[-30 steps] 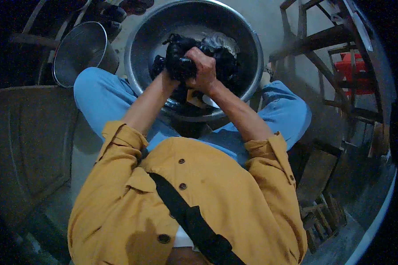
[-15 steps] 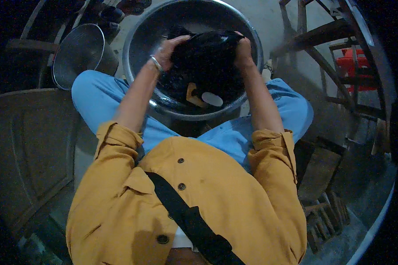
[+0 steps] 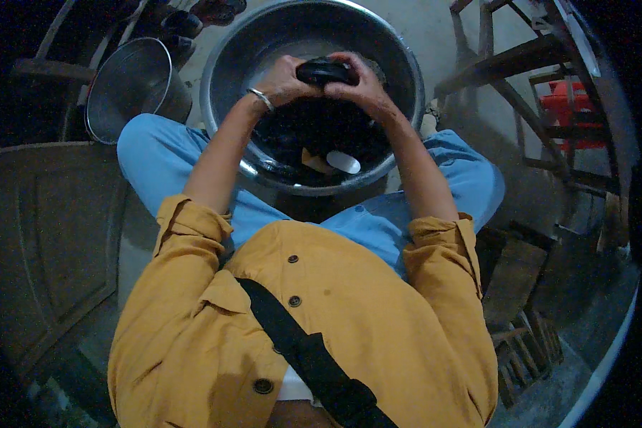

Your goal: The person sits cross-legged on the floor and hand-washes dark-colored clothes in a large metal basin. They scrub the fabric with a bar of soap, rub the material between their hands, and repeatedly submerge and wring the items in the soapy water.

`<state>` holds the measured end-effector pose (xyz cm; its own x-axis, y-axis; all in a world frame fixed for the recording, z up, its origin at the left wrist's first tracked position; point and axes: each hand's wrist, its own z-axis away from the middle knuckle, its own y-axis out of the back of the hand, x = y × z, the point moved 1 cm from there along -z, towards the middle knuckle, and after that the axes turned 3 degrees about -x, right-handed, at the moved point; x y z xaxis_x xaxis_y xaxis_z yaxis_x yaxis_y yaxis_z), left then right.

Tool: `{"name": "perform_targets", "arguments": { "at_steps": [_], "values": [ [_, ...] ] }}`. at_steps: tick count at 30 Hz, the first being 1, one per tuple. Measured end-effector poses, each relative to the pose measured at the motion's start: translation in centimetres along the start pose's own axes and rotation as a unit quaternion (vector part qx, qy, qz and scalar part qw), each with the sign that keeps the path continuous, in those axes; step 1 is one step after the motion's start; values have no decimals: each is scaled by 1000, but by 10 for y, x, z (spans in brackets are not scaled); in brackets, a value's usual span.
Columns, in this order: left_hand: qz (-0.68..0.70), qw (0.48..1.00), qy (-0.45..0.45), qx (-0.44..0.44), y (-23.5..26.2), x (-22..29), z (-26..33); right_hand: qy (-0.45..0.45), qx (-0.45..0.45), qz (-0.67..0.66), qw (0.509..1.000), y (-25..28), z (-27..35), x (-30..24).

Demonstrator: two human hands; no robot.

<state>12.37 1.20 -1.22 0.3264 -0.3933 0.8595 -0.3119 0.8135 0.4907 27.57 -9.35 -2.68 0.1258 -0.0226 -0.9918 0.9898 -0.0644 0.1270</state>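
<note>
A round metal basin point(image 3: 216, 57) stands between my knees. Above its middle, my left hand point(image 3: 285, 82) and my right hand point(image 3: 362, 82) are closed from both sides on a dark bunched cloth point(image 3: 325, 72), their fingers nearly meeting. More black material fills the basin below the hands; how far it belongs to the same cloth I cannot tell. At the basin's near side lie a white oval piece point(image 3: 343, 162), like a bar of soap, and a tan piece point(image 3: 314, 160) partly covered by the dark material.
An empty-looking metal bucket point(image 3: 132, 89) tilts at the left, beside a brown wooden panel point(image 3: 57, 235). Wooden frames point(image 3: 521, 57) rise at the right, with a red plastic thing point(image 3: 571, 107) behind them. Dark shoes point(image 3: 182, 25) sit at the far left.
Both hands have come together, gathering the spread black cloth into a tight bundle. The tan piece is now more covered; the white oval has barely moved.
</note>
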Motion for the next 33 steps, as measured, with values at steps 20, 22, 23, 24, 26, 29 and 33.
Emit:
{"name": "perform_targets", "arguments": {
  "at_steps": [20,22,23,24,26,29,33],
  "values": [
    [653,754,28,65,-57,-147,-19,329,248,223,883,-50,0,-15],
    [570,809,73,121,-63,-64,5,30,138,374,917,-73,-33,0],
    [539,827,81,140,-72,-44,8,4,108,341,934,-67,-39,22],
    [521,836,82,147,-81,-27,7,-28,86,305,948,-57,-42,45],
    [479,860,70,162,-94,-14,-1,149,132,160,967,-20,-32,97],
    [396,905,-25,153,-82,-41,-13,285,295,393,823,-54,-25,66],
    [273,954,-34,117,-69,-17,7,248,246,462,815,-30,-24,62]
  ]
}}
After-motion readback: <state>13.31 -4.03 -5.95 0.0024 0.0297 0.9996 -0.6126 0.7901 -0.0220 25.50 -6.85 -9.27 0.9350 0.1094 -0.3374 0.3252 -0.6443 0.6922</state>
